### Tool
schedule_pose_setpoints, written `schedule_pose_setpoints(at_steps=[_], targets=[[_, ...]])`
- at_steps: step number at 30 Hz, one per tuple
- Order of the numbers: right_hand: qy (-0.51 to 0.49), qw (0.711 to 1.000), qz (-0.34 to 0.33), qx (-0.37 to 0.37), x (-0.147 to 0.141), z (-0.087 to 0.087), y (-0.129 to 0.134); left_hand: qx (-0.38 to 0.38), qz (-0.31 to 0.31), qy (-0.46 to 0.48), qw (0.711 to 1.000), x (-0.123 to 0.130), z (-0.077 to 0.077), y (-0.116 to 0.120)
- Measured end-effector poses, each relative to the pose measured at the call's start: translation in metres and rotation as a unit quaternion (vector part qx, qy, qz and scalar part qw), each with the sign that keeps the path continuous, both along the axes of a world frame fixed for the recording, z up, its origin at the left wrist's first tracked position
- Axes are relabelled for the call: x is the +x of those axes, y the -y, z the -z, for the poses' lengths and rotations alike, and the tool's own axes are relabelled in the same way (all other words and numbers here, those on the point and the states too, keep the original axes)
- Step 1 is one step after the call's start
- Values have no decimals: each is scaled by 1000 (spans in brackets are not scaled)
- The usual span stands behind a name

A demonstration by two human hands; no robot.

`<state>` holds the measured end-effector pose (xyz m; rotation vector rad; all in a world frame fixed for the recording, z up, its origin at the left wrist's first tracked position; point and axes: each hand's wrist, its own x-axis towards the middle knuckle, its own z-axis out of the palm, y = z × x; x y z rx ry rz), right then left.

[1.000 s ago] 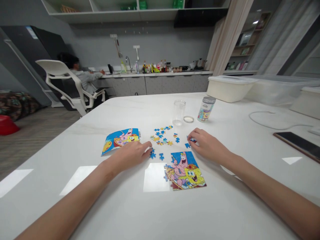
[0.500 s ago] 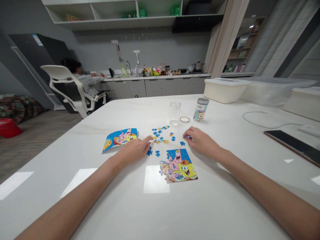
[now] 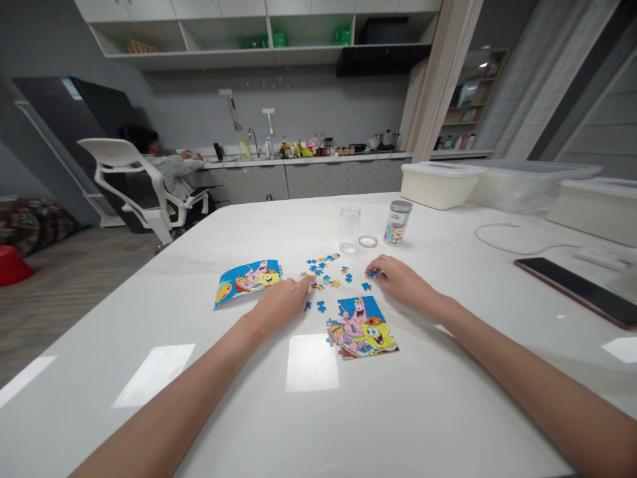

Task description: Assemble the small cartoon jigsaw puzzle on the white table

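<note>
My left hand [image 3: 281,299] reaches over the table with its index fingertip at the pile of loose jigsaw pieces [image 3: 322,269]. A small yellow piece touches that fingertip, and I cannot tell whether it is held. My right hand [image 3: 401,280] pinches a small blue piece [image 3: 373,273] at its fingertips. Between my hands lies a partly assembled cartoon jigsaw puzzle [image 3: 363,328]. Two loose blue pieces [image 3: 321,307] lie just above it. A curled picture card [image 3: 247,282] of the same cartoon lies left of the pile.
Behind the pieces stand a glass jar [image 3: 350,229], its round lid [image 3: 367,241] and a puzzle canister [image 3: 397,224]. White storage boxes [image 3: 440,186] and a phone [image 3: 577,282] sit on the right. A person [image 3: 172,169] sits in a white chair beyond the table.
The view has tilted slightly, shifting the scene. My left hand has moved forward to the loose pile, while my right hand stays at the blue piece.
</note>
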<state>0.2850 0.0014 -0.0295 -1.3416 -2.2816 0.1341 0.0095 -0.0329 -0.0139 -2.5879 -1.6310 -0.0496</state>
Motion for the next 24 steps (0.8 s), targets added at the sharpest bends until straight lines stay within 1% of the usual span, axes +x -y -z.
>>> schedule_pose_setpoints(at_steps=[4,10,13,15,19,21,24], targets=[[-12,1000,-3,0,1,2,0,0,-19,-6,1000,1,1,0],[-15,999,1,-33,2,-1,3,23,-32,5,999,0,6,-4],[-23,999,24,-18,2,1,4,27,-31,-1,999,0,6,-6],[-22,998,58,-9,2,2,3,26,-28,-9,999,0,5,-7],[-25,991,125,-35,8,-1,1,27,-29,-13,999,0,3,-8],[-39,989,131,-57,11,-3,0,26,-30,-12,999,1,3,-9],[-64,989,108,-79,15,-4,-2,23,-27,-9,999,1,4,-10]])
